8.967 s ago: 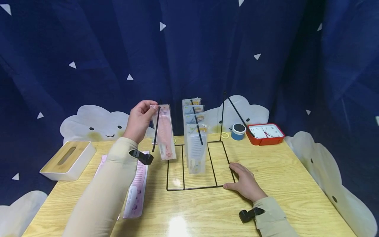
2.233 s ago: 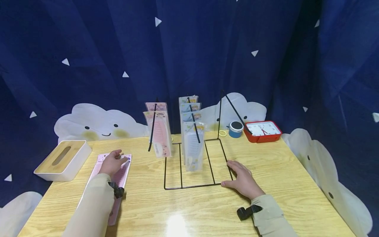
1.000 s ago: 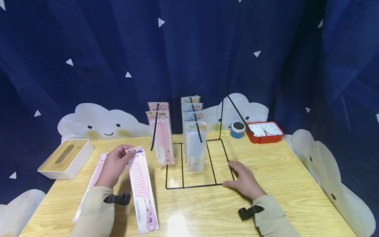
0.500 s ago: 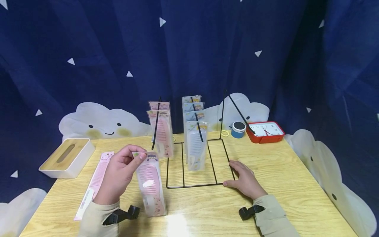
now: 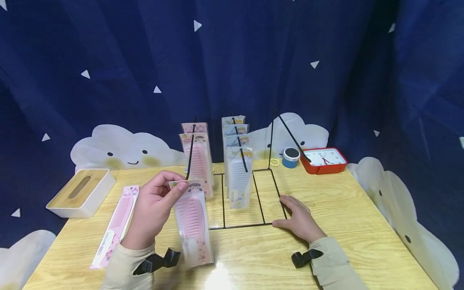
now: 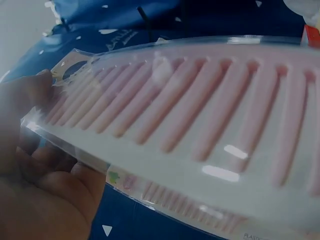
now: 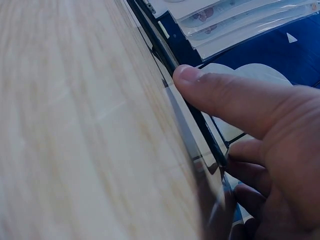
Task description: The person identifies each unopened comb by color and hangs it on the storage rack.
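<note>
My left hand (image 5: pixel 154 209) pinches the top of a packaged pink comb (image 5: pixel 190 221), which hangs upright in front of the black wire display rack (image 5: pixel 241 226). In the left wrist view the card's hang hole (image 6: pixel 75 69) shows beside the thumb. The tip of the rack's left hook (image 5: pixel 190 153) stands just behind the card's top edge. Pink comb packs (image 5: pixel 198 161) hang on that hook, and several blue comb packs (image 5: pixel 239 177) on the middle one. My right hand (image 5: pixel 299 219) rests on the front right corner of the rack's base, thumb on the bar (image 7: pixel 207 132).
Another pink comb pack (image 5: pixel 116 225) lies on the table at left, near a white tissue box with a wooden lid (image 5: pixel 81 189). Behind the rack's right side stand a small blue speaker (image 5: pixel 291 158), a red clock (image 5: pixel 324 161) and a yellow ring (image 5: pixel 274 162).
My left hand took a comb pack from the table, lifted it and turned it so its other face shows, then moved right towards the left hook. The right hand has stayed put.
</note>
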A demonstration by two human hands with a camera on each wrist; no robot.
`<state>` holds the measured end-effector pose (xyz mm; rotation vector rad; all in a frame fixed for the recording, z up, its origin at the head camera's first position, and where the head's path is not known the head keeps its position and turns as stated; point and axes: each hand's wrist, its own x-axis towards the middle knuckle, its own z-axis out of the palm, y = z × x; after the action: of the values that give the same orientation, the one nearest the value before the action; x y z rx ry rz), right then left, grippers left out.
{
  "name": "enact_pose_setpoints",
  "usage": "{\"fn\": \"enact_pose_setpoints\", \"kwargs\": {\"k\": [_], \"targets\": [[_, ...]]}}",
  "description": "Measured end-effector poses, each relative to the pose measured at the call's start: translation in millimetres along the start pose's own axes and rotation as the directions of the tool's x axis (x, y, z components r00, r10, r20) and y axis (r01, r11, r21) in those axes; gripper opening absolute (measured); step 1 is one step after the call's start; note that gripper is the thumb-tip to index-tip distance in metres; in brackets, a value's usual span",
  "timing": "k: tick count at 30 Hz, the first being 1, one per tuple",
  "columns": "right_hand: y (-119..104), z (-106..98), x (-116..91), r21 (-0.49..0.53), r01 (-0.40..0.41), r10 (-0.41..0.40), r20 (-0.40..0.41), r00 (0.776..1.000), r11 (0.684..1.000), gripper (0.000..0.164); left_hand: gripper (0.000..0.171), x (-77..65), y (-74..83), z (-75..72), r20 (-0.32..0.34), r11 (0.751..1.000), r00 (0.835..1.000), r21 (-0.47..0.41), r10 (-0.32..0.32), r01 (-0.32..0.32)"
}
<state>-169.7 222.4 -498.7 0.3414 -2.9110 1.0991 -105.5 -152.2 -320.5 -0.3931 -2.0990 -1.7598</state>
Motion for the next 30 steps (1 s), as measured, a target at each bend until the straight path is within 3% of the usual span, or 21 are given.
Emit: {"fn": "enact_pose_setpoints", "kwargs": {"k": [4, 9, 16, 18, 23, 30], "targets": [[-0.7, 0.1, 0.8, -0.004, 0.003, -0.003, 0.001, 1.000, 1.000, 0.093, 0.008, 1.8, 0.9, 0.8, 0.000, 0.997, 1.000, -0.074, -0.011, 0.011], [-0.7, -0.6, 0.9, -0.006, 0.000, 0.000, -0.001, 1.000, 1.000, 0.094, 0.006, 3.7, -0.1, 1.4, 0.050, 0.988, 0.999, -0.152, -0.004, 0.012], [-0.8, -0.3, -0.1, 0.002, -0.003, 0.003, 0.003, 1.000, 1.000, 0.093, 0.007, 6.0, -2.2, 2.0, 0.077, 0.986, 0.997, -0.164, 0.008, 0.004], [-0.9, -0.3, -0.5, 0.000, -0.004, 0.004, 0.004, 1.000, 1.000, 0.093, 0.004, 8.0, -3.3, 2.6, 0.091, 0.975, 0.996, -0.223, 0.009, 0.012], [-1.1, -0.2, -0.9, 0.000, -0.004, 0.004, 0.005, 1.000, 1.000, 0.094, 0.023, 15.3, -9.1, 4.2, 0.138, 0.915, 0.990, -0.398, -0.004, 0.060], [-1.3, -0.5, 1.0, 0.007, -0.002, 0.002, -0.003, 1.000, 1.000, 0.092, 0.020, 32.1, -17.3, 6.6, 0.104, 0.924, 0.992, -0.367, -0.070, 0.104]]}}
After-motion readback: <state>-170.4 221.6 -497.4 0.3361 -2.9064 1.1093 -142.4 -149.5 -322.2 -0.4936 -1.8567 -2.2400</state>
